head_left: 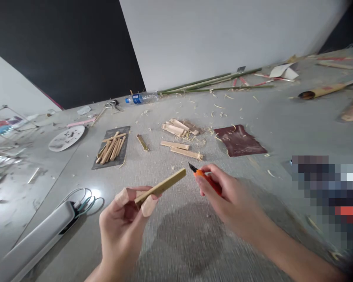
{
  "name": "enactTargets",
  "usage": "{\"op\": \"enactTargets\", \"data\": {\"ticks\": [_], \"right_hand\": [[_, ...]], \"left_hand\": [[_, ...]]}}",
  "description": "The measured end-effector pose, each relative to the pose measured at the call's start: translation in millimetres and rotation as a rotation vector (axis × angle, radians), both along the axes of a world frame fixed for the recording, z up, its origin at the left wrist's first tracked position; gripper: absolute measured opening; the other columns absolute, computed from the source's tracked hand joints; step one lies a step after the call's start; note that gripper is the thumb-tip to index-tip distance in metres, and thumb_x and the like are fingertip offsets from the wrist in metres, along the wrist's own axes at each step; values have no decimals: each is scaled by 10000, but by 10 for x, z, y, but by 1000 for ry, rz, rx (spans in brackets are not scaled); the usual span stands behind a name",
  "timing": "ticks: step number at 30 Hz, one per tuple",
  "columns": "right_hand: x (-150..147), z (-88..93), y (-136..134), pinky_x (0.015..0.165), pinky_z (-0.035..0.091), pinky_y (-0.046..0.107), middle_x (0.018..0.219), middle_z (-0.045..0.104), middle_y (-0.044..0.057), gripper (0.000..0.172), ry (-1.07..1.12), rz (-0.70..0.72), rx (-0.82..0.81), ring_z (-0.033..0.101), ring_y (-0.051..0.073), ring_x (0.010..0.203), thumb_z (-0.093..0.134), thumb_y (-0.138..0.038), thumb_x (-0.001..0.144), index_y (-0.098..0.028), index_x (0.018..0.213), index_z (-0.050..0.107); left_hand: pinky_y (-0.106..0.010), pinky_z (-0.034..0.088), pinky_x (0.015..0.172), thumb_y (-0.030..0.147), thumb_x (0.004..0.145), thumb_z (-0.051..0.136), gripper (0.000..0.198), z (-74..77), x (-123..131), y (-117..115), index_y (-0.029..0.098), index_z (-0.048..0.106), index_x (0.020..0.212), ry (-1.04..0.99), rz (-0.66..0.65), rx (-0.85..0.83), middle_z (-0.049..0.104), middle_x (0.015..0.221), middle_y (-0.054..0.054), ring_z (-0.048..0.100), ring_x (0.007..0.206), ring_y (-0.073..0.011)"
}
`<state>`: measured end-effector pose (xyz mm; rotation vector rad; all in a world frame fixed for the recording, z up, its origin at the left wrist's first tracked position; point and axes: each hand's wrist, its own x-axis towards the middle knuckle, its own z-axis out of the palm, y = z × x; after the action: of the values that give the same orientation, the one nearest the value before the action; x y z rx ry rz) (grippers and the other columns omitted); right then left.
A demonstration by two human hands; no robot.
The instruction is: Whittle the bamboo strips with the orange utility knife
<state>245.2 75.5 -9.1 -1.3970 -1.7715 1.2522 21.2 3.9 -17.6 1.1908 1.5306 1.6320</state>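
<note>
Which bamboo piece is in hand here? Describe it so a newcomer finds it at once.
On the grey floor, look low and central, at the two hands. The left hand pinches one flat bamboo strip by its near end, its far end pointing toward the orange knife in the right hand. Unlike the paler pieces lying beyond, it is held off the floor.

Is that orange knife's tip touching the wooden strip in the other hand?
Apart. The head view shows a sliver of grey floor between the black tip of the orange knife and the end of the wooden strip.
</note>
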Motion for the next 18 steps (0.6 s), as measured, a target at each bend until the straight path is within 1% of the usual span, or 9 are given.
{"op": "enactTargets", "data": {"ticks": [3,6,9,12,18], "right_hand": [[1,-12,1,521,304,306,724,528,-54,433,43,24,-48,418,123,572,465,-698,1027,-276,978,551],[1,-13,-32,540,302,313,728,504,-49,425,52,69,-53,416,126,597,463,-676,1040,-272,941,552],[-4,-24,-66,550,304,316,736,496,-45,399,61,107,-56,421,130,620,484,-643,1046,-270,925,554],[-9,-36,-76,564,316,316,762,520,-36,395,67,116,-51,448,133,651,492,-632,1048,-265,914,551],[-8,-32,-57,554,307,318,743,498,-43,404,53,126,-57,424,130,624,487,-630,1051,-261,897,546]], "left_hand": [[-189,610,759,311,873,843,116,14,-35,40,209,787,874,-187,-62,-98,772,911,-22,739,845,-143],[-191,611,811,329,854,864,149,29,-58,88,199,791,841,-310,-83,-133,745,855,-7,741,863,-140],[-187,616,801,327,809,904,187,31,-59,125,192,776,800,-396,-71,-144,731,808,8,755,838,-140],[-181,621,782,335,771,933,221,26,-56,140,190,768,783,-451,-66,-151,745,807,12,771,823,-144],[-175,630,767,331,753,946,235,37,-59,145,188,764,786,-494,-63,-152,755,811,16,784,800,-140]]}}
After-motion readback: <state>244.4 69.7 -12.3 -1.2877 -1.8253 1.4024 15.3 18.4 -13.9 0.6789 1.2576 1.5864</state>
